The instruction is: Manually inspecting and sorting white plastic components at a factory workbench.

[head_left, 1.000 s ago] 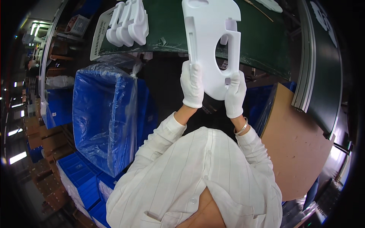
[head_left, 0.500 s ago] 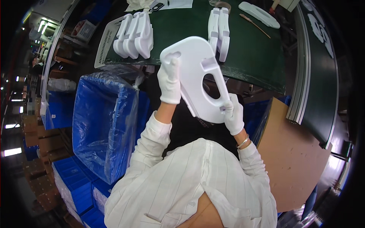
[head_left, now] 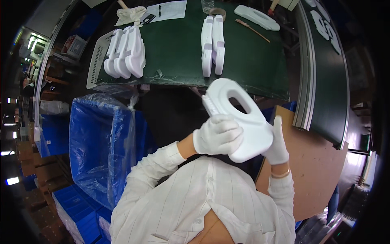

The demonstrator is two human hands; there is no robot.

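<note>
A white molded plastic part [head_left: 254, 132], with a rounded outline and an oval opening near its far end, is held tilted in front of my body. My left hand [head_left: 219, 135], in a white glove, has its fingers curled against the near left side of the part. At the right edge, my right hand [head_left: 277, 145], also gloved, supports it with the thumb pointing up and the other fingers hidden behind. Two similar parts [head_left: 218, 44] stand on edge on the green table [head_left: 174, 53]. Several more parts [head_left: 134, 53] stand at its left end.
A white perforated basket [head_left: 95, 65] is at the table's left. Below stands a blue bin lined with clear plastic [head_left: 91, 138]. Cardboard [head_left: 313, 175] and a conveyor [head_left: 329, 77] are on the right. A thin stick [head_left: 254, 31], tape roll [head_left: 218, 13], and cloth [head_left: 131, 15] lie farther back.
The part has come nearer my body and turned, so its opening is now at the far end. My left hand has shifted from its far left side to its near left side.
</note>
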